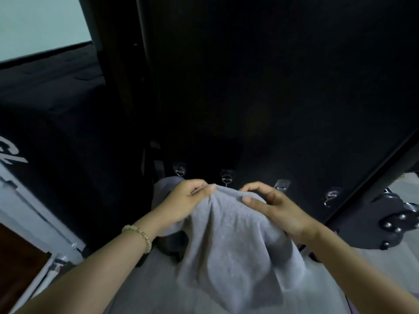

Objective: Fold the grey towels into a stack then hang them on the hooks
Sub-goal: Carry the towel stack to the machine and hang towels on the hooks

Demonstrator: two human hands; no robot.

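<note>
Holding the grey towel (226, 245) up to the row of hooks (281, 186) with both hands.
Left hand (188, 201) grips the towel's top edge, fingers curled round it. The right hand (272, 210) pinches the same edge just beside it, thumb pressed on the front of the cloth, fingers hooked over the top. That upper edge sits right under the second hook from the left, and the rest of the towel drapes down toward the camera in loose folds. Four small metal hooks run along the dark panel (272, 98). More grey cloth shows behind the left hand, below the first hook, and I can't tell whether it's a second towel. Beaded bracelet (138, 235) on the left wrist.
</note>
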